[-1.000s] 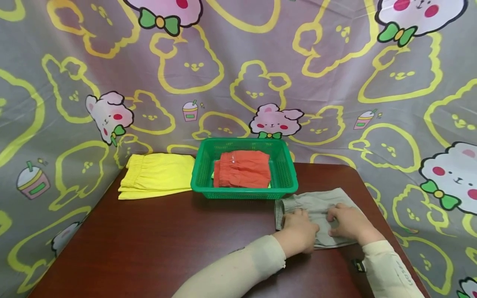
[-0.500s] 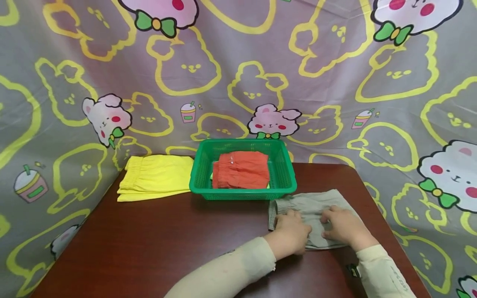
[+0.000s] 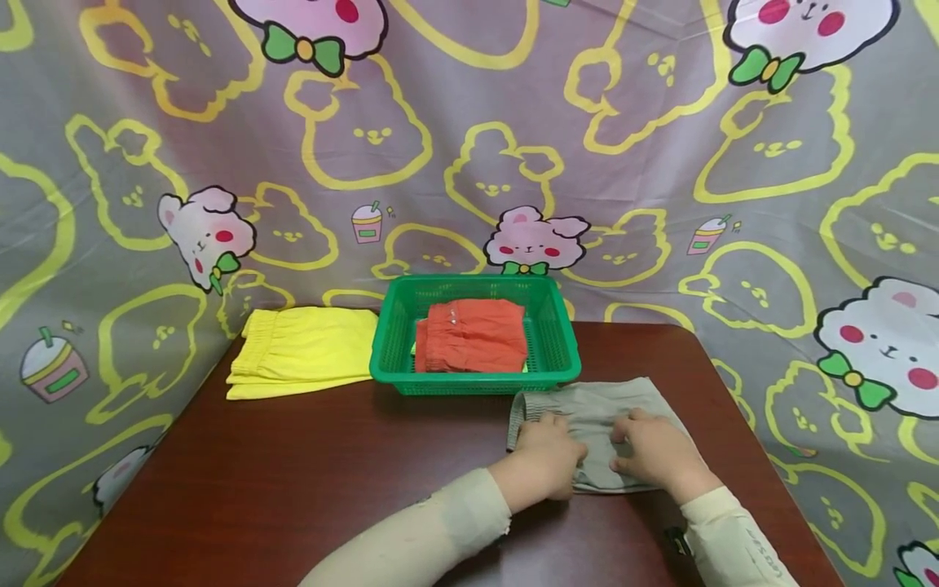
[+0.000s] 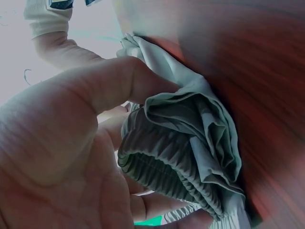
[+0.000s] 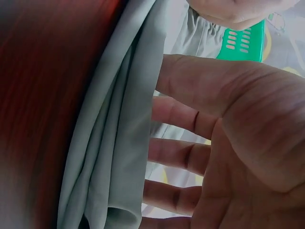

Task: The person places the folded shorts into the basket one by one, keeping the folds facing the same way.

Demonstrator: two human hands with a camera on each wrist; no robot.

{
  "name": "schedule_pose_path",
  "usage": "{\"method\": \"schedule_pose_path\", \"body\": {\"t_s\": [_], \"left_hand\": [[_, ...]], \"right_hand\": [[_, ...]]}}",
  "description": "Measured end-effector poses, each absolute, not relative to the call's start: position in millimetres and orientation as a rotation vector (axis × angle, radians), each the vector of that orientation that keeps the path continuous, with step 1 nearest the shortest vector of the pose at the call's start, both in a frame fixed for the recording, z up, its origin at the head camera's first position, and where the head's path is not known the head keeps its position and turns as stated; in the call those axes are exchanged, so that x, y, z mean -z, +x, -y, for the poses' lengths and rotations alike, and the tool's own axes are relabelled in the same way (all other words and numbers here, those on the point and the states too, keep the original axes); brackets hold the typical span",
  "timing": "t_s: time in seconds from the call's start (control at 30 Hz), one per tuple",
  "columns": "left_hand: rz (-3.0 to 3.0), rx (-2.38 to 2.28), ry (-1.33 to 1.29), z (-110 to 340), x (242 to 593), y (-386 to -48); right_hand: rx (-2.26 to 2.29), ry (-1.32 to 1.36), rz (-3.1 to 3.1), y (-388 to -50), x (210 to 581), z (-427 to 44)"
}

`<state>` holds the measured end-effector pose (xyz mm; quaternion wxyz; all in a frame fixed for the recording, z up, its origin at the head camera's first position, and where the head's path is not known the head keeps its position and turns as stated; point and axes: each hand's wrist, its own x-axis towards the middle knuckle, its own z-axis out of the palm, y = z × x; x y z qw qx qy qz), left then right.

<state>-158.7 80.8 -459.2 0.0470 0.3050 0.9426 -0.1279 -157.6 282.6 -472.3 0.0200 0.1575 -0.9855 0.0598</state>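
Note:
Folded grey pants (image 3: 597,436) with a gathered elastic waistband lie on the table, right of its middle. My left hand (image 3: 541,461) holds them at the waistband end. In the left wrist view its thumb presses the near fold, and the bunched waistband (image 4: 157,164) stands between thumb and fingers. My right hand (image 3: 656,452) rests on the other half with its fingers spread and fairly straight. The right wrist view shows the stacked cloth layers (image 5: 112,138) against thumb and fingertips; the tips are partly hidden behind the cloth.
A green plastic basket (image 3: 475,378) behind the pants holds a folded orange garment (image 3: 477,336) with bright green cloth showing beneath. Folded yellow pants (image 3: 308,350) lie left of it. A patterned cloth (image 3: 623,98) hangs around the brown table (image 3: 308,465).
Both hands have moved left together, and the grey pants have slid left with them along the table, to just in front of the basket's right part. The view has shifted slightly.

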Motion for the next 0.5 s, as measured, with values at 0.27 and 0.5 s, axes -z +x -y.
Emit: {"method": "schedule_pose_path", "body": {"t_s": [0.27, 0.5], "left_hand": [[-2.9, 0.378, 0.978, -63.8, 462.0, -156.1], [-2.918, 0.384, 1.016, -52.0, 460.2, -149.1]], "right_hand": [[-0.167, 0.521, 3.026, -156.7, 472.1, -270.5], [-0.171, 0.517, 3.02, -155.1, 470.9, -261.0]]}}
